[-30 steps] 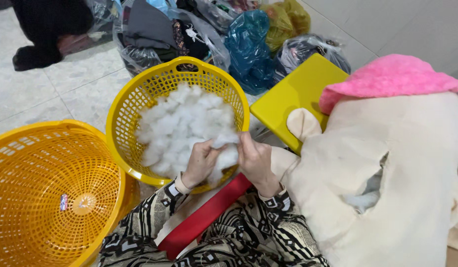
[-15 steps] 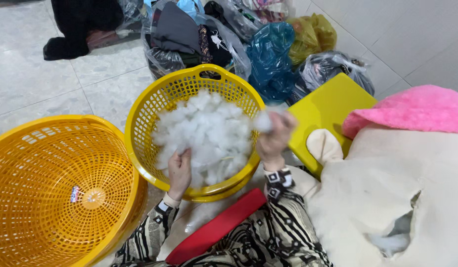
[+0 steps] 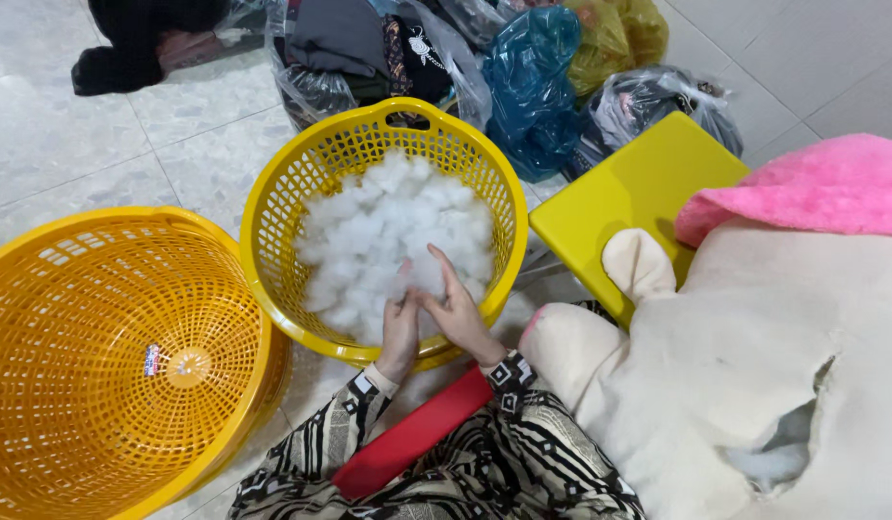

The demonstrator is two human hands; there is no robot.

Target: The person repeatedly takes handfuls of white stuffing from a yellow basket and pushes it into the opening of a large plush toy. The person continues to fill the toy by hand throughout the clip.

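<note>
White fluffy stuffing fibre [image 3: 388,226] in the round yellow plastic basket [image 3: 273,193] now has both hands back, left hand [image 3: 400,332] and right hand [image 3: 458,313] pinching one tuft together, the right no longer lifted.

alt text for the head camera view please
Both hands, left hand and right hand, dig into white stuffing in a yellow basket. An orange basket sits left, a cream plush toy right.
</note>
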